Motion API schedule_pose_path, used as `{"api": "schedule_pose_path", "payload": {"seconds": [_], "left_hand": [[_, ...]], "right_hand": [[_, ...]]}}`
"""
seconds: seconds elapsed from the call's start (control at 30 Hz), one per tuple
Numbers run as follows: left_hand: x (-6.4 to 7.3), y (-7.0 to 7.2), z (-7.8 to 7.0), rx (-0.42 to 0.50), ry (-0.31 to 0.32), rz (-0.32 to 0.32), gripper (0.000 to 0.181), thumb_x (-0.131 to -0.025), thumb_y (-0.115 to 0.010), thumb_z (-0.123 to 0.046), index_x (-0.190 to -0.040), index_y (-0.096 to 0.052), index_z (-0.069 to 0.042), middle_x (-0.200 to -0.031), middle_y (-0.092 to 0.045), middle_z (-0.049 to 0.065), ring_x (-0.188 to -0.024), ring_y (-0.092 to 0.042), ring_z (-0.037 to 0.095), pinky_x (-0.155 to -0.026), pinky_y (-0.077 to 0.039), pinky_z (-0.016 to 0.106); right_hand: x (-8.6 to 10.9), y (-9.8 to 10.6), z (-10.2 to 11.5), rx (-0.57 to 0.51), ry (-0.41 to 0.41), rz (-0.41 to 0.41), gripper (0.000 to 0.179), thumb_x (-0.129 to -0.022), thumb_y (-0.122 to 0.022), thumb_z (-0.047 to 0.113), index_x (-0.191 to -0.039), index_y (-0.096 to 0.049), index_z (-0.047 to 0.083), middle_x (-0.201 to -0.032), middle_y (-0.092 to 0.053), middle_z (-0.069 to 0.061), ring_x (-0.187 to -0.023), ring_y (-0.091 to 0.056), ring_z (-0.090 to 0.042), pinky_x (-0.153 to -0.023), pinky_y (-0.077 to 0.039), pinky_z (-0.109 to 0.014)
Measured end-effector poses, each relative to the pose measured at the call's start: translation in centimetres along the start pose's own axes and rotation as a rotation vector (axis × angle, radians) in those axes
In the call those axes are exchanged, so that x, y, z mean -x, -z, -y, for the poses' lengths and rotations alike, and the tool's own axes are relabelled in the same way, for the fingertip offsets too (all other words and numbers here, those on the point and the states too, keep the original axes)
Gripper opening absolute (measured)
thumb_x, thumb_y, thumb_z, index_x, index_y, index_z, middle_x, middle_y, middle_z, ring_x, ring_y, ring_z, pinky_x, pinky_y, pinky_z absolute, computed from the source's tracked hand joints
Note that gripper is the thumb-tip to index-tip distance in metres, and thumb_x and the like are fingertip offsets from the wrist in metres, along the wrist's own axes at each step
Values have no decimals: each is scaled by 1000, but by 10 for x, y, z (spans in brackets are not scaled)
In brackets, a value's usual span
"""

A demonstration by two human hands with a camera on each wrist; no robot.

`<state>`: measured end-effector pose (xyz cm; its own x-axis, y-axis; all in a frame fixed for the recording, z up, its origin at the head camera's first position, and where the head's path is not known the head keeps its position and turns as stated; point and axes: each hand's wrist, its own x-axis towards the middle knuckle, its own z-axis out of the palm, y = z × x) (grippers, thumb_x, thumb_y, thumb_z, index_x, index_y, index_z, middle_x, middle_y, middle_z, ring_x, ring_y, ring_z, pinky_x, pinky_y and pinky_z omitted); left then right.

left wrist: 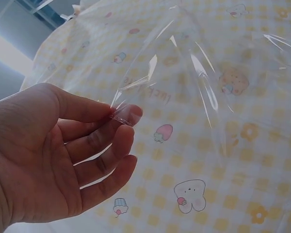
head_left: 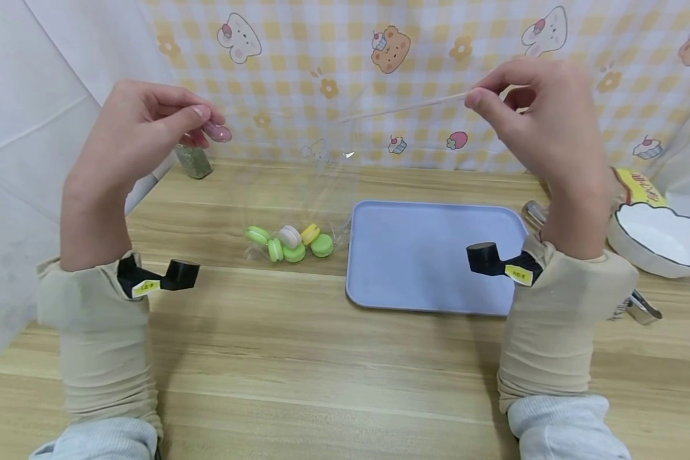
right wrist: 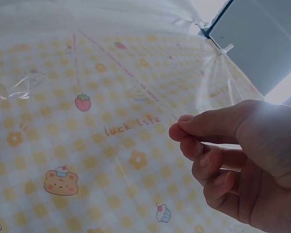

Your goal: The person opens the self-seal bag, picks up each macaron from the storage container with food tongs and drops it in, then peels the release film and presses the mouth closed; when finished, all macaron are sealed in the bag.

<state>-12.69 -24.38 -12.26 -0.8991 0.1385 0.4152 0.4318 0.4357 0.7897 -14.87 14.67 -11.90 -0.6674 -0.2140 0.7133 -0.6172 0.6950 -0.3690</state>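
Observation:
A clear plastic bag (head_left: pixel 349 155) hangs left of centre in the head view, its lower end near the table. Several macarons (head_left: pixel 322 245) in green, yellow and pale grey lie in the bottom of it. My left hand (head_left: pixel 140 131) pinches the bag's upper left edge between thumb and forefinger; in the left wrist view the film (left wrist: pixel 200 65) glints above the fingertips. On the right, my right hand (head_left: pixel 546 115) pinches the end of a thin clear strip (head_left: pixel 414 107), stretched slantwise towards the bag. Small pinkish print shows on this strip (right wrist: pixel 136 80) in the right wrist view.
A blue tray (head_left: pixel 437 255) lies right of the macarons. Beyond my right forearm are a white scalloped bowl (head_left: pixel 661 233), a yellow-labelled package (head_left: pixel 641 186) and a metal handle (head_left: pixel 645 308). A small jar (head_left: pixel 193 161) stands behind my left hand. A checked curtain (head_left: pixel 333 38) hangs behind.

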Motion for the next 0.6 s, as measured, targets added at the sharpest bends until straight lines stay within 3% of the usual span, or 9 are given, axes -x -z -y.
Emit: {"api": "schedule_pose_path", "payload": {"seconds": [0.2,0.6], "left_hand": [[-1,1,1,-4,12,-2,21,-92,-57,-11,-95,-68,7,-81,-70,8,-77,-65,17,-66,-50,19],[-1,4,1,-11,47,-9,21,-93,-57,-13,-96,-69,4,-82,-70,6,-78,-65,15,-66,-50,17]], "right_hand": [[1,6,-6,12,-7,-23,26,-89,-63,22,-91,-71,-2,-77,-53,21,-58,-44,-5,-53,-33,-20],[3,17,-15,-94,-193,-44,17,-86,-66,20,-90,-73,5,-77,-59,11,-51,-45,-7,-46,-32,-16]]}}
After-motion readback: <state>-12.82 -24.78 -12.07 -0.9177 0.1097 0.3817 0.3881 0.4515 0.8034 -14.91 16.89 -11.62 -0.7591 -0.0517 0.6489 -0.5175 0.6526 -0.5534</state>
